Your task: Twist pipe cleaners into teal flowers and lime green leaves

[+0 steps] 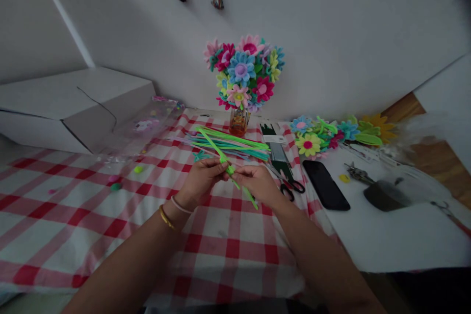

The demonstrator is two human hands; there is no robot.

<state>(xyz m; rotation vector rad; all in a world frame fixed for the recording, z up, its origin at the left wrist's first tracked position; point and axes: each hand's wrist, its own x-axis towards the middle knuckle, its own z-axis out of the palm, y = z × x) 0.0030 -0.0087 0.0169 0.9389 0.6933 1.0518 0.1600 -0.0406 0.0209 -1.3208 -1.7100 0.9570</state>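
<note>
Bright green pipe cleaners (213,143) are pinched between my two hands above the checked tablecloth. My left hand (204,176) grips them near their middle, fingertips closed. Just beside it, my right hand (257,181) pinches the same green strands lower down, and their ends stick out below toward the right. Where the fingers meet, the strands look bunched or folded, but the fingers partly hide this. Behind my hands lies a pile of loose pipe cleaners (239,143) in green, teal and pink. Scissors (289,184) with black handles rest right of my right hand.
A vase (239,122) of fuzzy flowers stands at the back. More flowers (309,144) lie right, near a black phone (326,185) and keys (358,173). A white box (77,108) and clear plastic bag (142,130) sit left. Small pompoms (138,169) dot the red-and-white tablecloth (121,228).
</note>
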